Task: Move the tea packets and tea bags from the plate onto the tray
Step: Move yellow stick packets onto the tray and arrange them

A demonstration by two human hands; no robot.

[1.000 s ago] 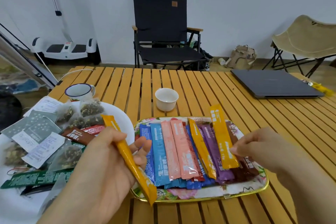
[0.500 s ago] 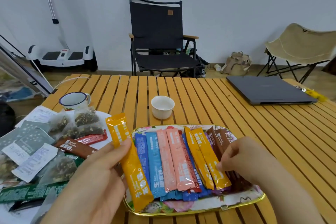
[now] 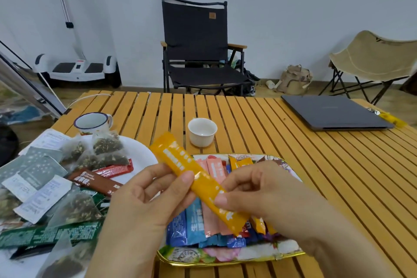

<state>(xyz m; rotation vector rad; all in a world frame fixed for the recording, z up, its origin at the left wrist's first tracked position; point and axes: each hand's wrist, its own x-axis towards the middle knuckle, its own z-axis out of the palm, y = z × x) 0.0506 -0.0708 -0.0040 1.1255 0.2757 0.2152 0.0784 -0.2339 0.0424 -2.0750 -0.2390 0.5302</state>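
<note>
- An orange tea packet (image 3: 198,181) is held above the tray (image 3: 225,257), gripped near its middle by the left hand (image 3: 144,205) and pinched toward its lower end by the right hand (image 3: 259,192); both hands are closed on it, none of their fingers spread wide.
- The packet is tilted, its upper end toward 10 o'clock and its lower end toward 4 o'clock, over the row of blue, pink and orange packets (image 3: 203,216) already laid in the tray.
- The step in hand is judged to be the placing of this packet among those in the tray; the task looks partly done.
- The next move is judged to call for the packet to be turned parallel with the row, lowered into a free place and released by both hands.
- Much is left on the white plate (image 3: 140,153) at 9 o'clock: a brown packet (image 3: 94,181), a red packet (image 3: 115,170), mesh tea bags (image 3: 108,146), grey-and-white sachets (image 3: 38,176) and a green packet (image 3: 47,236).
- White print is seen on the orange packet, but it cannot be read; the lettering on the other packets is likewise too small or blurred.
- A small white cup (image 3: 202,132) stands at 12 o'clock from the tray, an enamel mug (image 3: 92,122) beyond the plate, and a closed laptop (image 3: 334,111) at 2 o'clock on the slatted wooden table (image 3: 338,176).
</note>
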